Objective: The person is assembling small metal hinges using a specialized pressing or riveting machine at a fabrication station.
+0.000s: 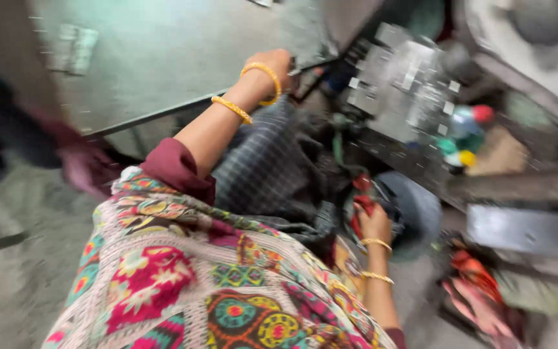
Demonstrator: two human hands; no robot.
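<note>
Nearest the camera lies a multicoloured patterned woven shawl [188, 284] over the person's front. Above it the left hand [278, 64], with yellow bangles on the wrist, rests at the edge of the grey metal table [163, 58]; I cannot tell its grip because of blur. To the right and lower, the right hand [374, 223] closes on a red cloth [360, 210], just beside a round grey metal part [414, 210].

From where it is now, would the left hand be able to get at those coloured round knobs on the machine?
Probably yes. The left hand rests at the grey table's edge, and the coloured knobs sit off to its side with only the machine's metal block between; it would have to reach past that.
</note>
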